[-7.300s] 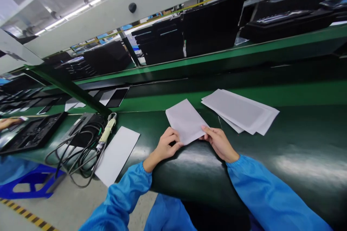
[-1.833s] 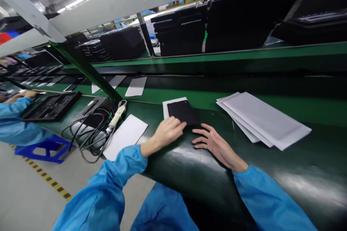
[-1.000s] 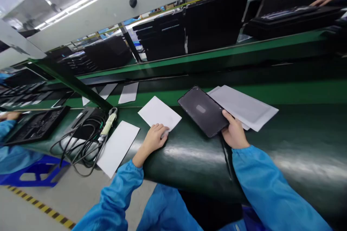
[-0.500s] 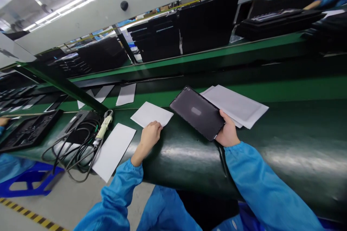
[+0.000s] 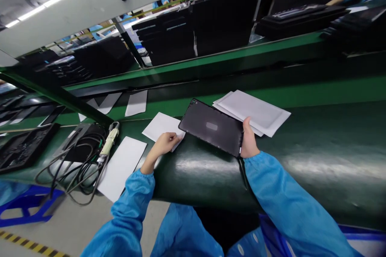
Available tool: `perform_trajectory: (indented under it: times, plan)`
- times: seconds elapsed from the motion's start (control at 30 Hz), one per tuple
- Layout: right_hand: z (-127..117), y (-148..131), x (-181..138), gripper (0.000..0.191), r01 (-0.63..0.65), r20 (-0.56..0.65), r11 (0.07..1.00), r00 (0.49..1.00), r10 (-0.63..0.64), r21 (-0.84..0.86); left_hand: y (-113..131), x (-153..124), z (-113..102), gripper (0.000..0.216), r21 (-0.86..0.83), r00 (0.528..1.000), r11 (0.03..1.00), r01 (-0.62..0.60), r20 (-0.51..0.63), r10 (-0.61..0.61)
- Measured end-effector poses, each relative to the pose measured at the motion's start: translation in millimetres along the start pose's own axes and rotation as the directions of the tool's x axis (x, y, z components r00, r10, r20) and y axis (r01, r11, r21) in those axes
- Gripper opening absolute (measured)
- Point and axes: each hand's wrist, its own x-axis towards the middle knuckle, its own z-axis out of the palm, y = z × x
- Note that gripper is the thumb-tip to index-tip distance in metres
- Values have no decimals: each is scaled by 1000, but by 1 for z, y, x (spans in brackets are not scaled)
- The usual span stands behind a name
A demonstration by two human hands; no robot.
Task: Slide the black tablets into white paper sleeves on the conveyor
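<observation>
The right hand [image 5: 249, 144] has its grip clenched on the near right corner of a dark tablet [image 5: 212, 126], thumb on top and the other fingers hidden beneath, so the tablet hangs tilted just above the green counter [image 5: 316, 144], its far edge overlapping a stack of white sleeves [image 5: 256, 112]. The left hand [image 5: 164, 144] pinches the near edge of a single white sleeve [image 5: 159, 126] lying flat on the counter just left of the tablet. The tablet looks like a thin, stiff slab with a smooth matte back, probably fairly light but heavy enough to lever against a one-corner hold; it seems slippery and easy to scratch or crack if dropped, so a hold along the two long edges would likely be safer. The sleeve appears thin, limp and very light, best taken at its open edge. A coiled cable [image 5: 78, 164] and another white sheet [image 5: 122, 166] lie farther left.
</observation>
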Motion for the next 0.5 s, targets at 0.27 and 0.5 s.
perform_trajectory:
  times: [0.27, 0.5]
  plan:
    - [12, -11, -12, 48, -164, -72, 986, 984, 164, 3, -7, -2, 9, 37, -103, 995, 991, -86, -64, 79]
    - [12, -7, -9, 40, -99, -91, 994, 991, 94, -52, -3, -5, 17, 31, 39, 954, 977, -209, -211, 213]
